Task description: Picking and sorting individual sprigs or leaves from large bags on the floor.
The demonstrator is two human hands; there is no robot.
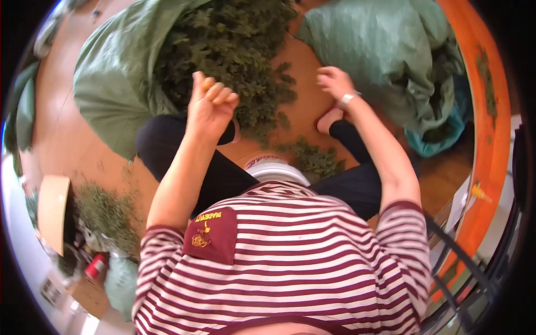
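Observation:
My left hand (211,104) is raised, palm up with fingers curled, above the edge of a large heap of leafy green sprigs (234,46). A small yellow-orange patch shows at its index finger; whether it is a cover or a held thing is unclear. To the right, my right hand (335,83), slightly blurred, has its fingers bent beside a green woven sack (368,50); no held thing can be made out. A metal band circles that wrist. The heap spills from another green sack (113,79) onto the floor. Between my legs stands a white bucket (278,169).
A smaller pile of sprigs (316,159) lies near the bucket. At the right are a blue bag (435,142) and an orange strip (494,159). Thin greenery (104,205), a red container (95,266) and a cardboard box (88,295) are at the lower left.

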